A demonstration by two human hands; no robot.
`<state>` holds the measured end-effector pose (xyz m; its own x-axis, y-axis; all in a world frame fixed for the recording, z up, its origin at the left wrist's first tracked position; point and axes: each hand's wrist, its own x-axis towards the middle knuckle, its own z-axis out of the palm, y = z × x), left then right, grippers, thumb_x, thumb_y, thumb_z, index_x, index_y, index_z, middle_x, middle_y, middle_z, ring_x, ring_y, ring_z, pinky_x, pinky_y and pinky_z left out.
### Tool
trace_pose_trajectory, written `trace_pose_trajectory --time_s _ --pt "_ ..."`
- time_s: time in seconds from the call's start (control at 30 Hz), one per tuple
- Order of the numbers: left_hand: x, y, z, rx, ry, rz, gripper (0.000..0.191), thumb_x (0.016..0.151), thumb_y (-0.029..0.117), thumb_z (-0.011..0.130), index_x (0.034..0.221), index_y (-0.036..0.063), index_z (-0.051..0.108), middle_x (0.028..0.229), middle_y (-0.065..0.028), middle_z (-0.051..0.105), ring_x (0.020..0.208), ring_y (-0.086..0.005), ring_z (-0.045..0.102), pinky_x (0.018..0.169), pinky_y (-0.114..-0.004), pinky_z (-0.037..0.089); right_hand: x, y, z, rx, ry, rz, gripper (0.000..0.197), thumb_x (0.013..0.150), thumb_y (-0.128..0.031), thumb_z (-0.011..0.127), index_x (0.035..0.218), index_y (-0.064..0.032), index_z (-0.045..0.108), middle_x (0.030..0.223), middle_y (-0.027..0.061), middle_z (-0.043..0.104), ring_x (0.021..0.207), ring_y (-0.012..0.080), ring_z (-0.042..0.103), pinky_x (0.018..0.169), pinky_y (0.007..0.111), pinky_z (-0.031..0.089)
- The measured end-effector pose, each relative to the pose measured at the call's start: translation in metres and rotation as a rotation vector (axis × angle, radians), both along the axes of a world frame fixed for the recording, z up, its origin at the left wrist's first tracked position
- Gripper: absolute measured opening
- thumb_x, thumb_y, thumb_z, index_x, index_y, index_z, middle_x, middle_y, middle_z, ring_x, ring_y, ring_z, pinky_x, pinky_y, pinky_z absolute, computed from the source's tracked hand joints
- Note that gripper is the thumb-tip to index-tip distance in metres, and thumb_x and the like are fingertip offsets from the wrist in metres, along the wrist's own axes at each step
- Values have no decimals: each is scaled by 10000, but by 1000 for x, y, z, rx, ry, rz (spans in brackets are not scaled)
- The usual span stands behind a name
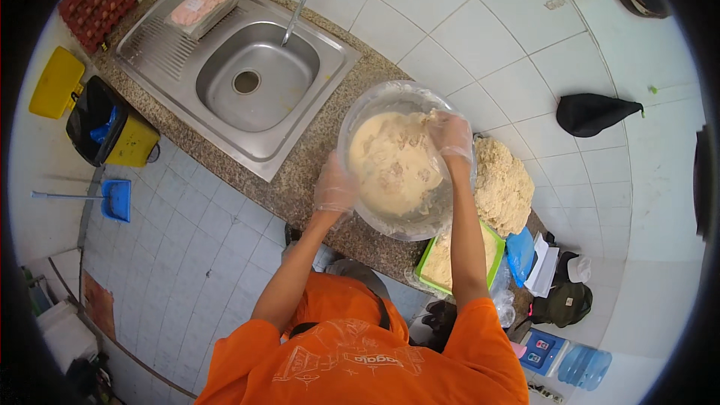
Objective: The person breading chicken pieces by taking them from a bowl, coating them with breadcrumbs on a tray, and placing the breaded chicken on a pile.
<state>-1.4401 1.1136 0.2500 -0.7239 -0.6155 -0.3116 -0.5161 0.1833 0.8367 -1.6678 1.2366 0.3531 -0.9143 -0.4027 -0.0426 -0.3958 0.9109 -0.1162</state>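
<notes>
A large clear plastic bowl point(406, 228) stands on the granite counter and holds a pale yellow batter point(388, 163) with some lumps in it. My left hand point(336, 183), in a clear plastic glove, is at the bowl's left rim; its fingers are blurred. My right hand point(450, 134), also gloved, is inside the bowl near the right wall, above the batter, with lumpy coated pieces at its fingers. Right of the bowl lies a big heap of crumbly breading point(502, 188). Below it, a green tray point(426, 261) of pale crumbs lies partly under my right forearm.
The steel sink point(264, 84) with a tap point(304, 0) is at the left, a wrapped pink package point(207, 0) on its drainboard. A yellow bin point(130, 143) stands below. A blue plastic bag point(520, 254) and a dark green bag point(564, 304) lie at the right.
</notes>
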Motion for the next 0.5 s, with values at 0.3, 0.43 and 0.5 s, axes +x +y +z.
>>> trace_pose_trajectory --time_s 0.3,0.43,0.5 --pt "-9 11 6 -71 144 52 454 878 223 624 1251 -9 507 1157 -318 630 1113 -493 598 931 -551 481 41 -8 -185 116 129 274 350 873 -392 663 881 -48 727 915 183 720 860 350 711 755 451 578" --pt "-3 6 -2 -83 69 37 506 867 248 647 1268 -14 484 1179 -318 617 1129 -498 587 938 -548 481 73 -22 -135 -57 -52 259 353 866 -397 667 925 -59 751 960 202 727 942 360 704 795 455 573" --pt "-5 10 -7 -90 90 42 512 864 252 650 1269 -12 481 1186 -320 613 1131 -497 586 940 -548 479 65 -7 -122 -128 -58 297 354 865 -395 665 941 -63 760 968 207 729 947 369 702 804 456 573"
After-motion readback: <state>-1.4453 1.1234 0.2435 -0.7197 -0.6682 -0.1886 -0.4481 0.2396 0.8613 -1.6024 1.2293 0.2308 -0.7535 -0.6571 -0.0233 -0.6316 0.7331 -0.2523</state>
